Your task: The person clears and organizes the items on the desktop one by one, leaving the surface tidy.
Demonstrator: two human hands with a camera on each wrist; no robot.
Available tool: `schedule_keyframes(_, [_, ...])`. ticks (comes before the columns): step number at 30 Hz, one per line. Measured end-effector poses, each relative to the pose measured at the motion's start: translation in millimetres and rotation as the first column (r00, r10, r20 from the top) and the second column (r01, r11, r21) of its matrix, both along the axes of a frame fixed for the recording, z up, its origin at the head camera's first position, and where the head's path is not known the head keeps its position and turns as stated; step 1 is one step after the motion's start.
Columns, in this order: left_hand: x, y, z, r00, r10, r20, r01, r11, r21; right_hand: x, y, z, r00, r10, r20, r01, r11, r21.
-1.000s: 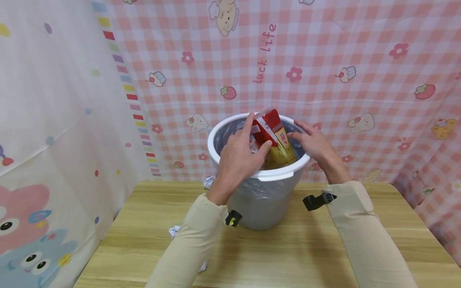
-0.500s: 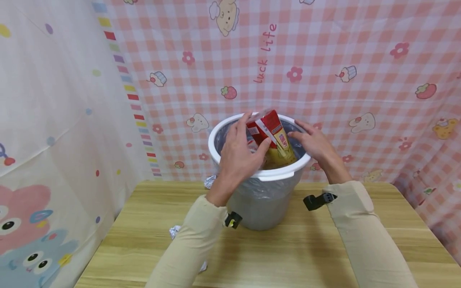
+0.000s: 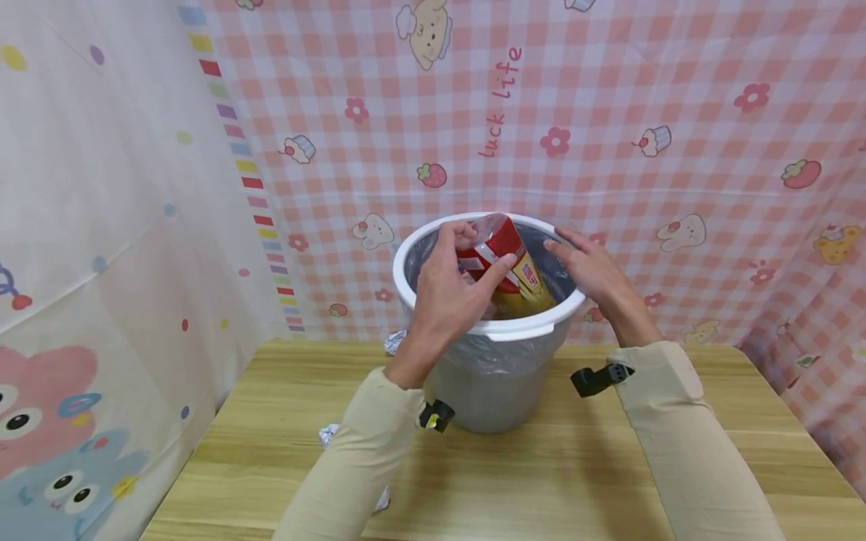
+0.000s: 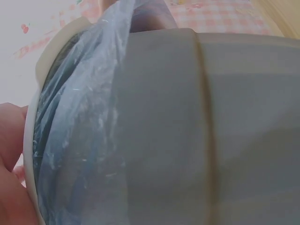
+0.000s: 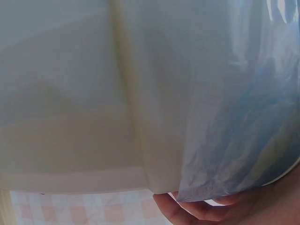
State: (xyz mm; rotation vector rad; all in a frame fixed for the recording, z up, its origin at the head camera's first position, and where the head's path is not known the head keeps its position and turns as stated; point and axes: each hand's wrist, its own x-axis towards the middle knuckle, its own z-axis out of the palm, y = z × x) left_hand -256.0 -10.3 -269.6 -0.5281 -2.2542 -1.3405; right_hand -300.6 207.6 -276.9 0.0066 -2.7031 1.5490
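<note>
Beige sleeves (image 3: 368,443) reached over the bench (image 3: 561,481) to a grey bin (image 3: 497,394), its white rim (image 3: 487,327) held by the right hand (image 3: 597,279). The left hand (image 3: 446,293) had bent its fingers, straighter a moment before, round a red-and-yellow packet (image 3: 528,278) that leaned inside the bin, now a little lower, so I judged it was being settled further in; behind hung a checked curtain (image 3: 609,90).

Glossy packet (image 3: 509,242), matt plastic bin (image 3: 497,394), shiny (rather crinkled) plastic liner (image 4: 84,117).
</note>
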Motion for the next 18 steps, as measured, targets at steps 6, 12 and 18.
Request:
schedule_keyframes(6, [-0.5, -2, 2.3, 0.992, -0.058, -0.115, 0.073, 0.988, 0.133, -0.7, 0, 0.5, 1.0, -0.009, -0.005, 0.009, 0.999, 0.032])
schedule_keyframes(12, [-1.0, 5, 2.5, 0.971, -0.077, -0.225, 0.086, 0.996, 0.029, 0.3, 1, -0.7, 1.0, 0.003, -0.016, -0.002, 0.999, 0.05])
schedule_keyframes(18, [-2.5, 12, 1.2, 0.981, -0.074, -0.177, 0.029, 0.969, -0.246, 1.9, 1, -2.0, 0.999, 0.03, -0.028, -0.029, 0.999, 0.04])
